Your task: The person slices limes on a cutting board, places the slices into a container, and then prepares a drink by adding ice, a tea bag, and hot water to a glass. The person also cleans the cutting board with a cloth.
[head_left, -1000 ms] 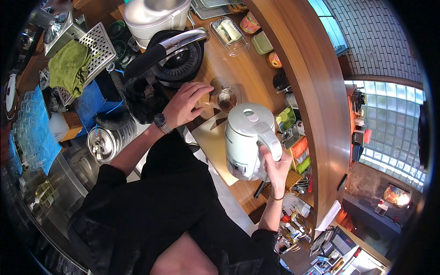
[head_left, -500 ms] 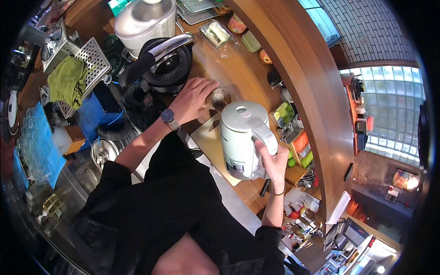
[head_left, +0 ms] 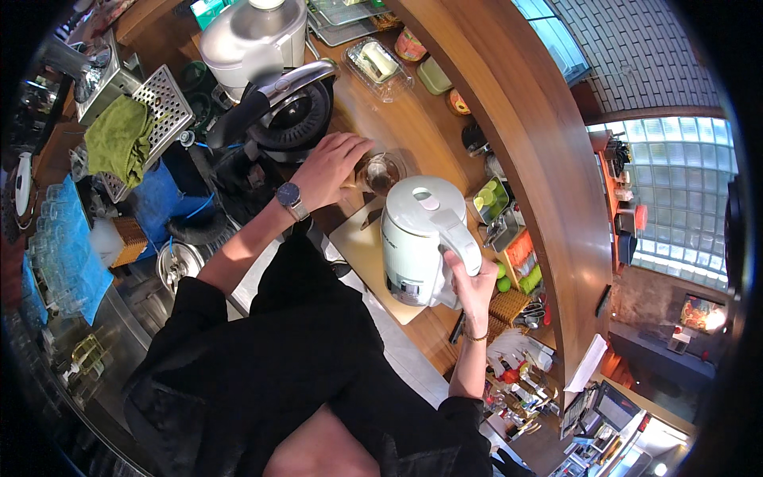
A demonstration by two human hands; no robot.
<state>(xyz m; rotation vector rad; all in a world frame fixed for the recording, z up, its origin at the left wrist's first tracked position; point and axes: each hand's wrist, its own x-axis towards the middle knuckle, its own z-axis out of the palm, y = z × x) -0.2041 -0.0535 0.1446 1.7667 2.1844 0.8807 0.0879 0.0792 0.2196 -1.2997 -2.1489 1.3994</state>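
Observation:
My right hand (head_left: 470,278) is wrapped round the handle of a pale mint electric kettle (head_left: 421,242), lid on, held above a light cutting board (head_left: 367,253). The kettle's spout end points toward a small clear glass (head_left: 381,172) with brown liquid in it, standing on the wooden counter. My left hand (head_left: 332,168), a watch on its wrist, curves along the near left side of that glass, fingers on one side and thumb on the other. Part of the glass is hidden behind the fingers. A dark blade shape lies on the board beside the kettle.
Left of the glass stands a black kettle (head_left: 290,115) with a metal handle, before a silver appliance (head_left: 250,48). Farther back lies a clear plastic box (head_left: 377,67). Cut limes sit in a metal tray (head_left: 493,199) at the right. A raised wooden ledge (head_left: 524,143) curves behind the counter.
The liquid in the glass looks lighter and browner. Kettle and both hands stay almost in place, with my left hand a touch farther left.

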